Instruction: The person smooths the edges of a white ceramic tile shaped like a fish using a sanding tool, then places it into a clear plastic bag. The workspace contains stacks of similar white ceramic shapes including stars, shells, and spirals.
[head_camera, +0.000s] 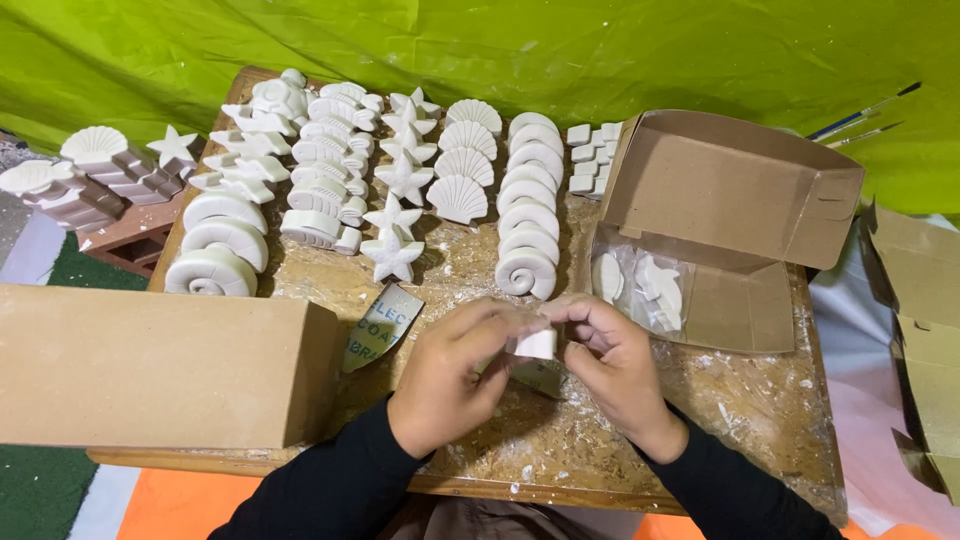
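A person in black sleeves is sitting over a wooden board (640, 450) dusted with white crumbs. Both hands are meeting at the middle of the board, pinching one small white plaster block (536, 344) between them. The left hand (450, 385) is curling its fingers around the block's left side, thumb pressing near the top. The right hand (615, 365) is gripping the right side with fingertips bent inward. The block is being held just above the board, not resting on it.

Behind the hands, rows of white plaster casts are lying across the far half of the board: spiral snail shells (527, 272), fan-shaped scallop shells (457, 199), starfish (391, 256) and ridged long shells (318, 229). To the right, an open cardboard box (740, 185) is standing with its lid tipped back, holding a few casts in clear plastic (650, 290). At the left, a long closed cardboard box (160, 365) is lying along the board's near edge. A printed card (380, 325) is lying between it and the hands. Green sheeting (500, 50) is hanging behind everything, with paintbrushes (865, 118) resting on it at the far right.
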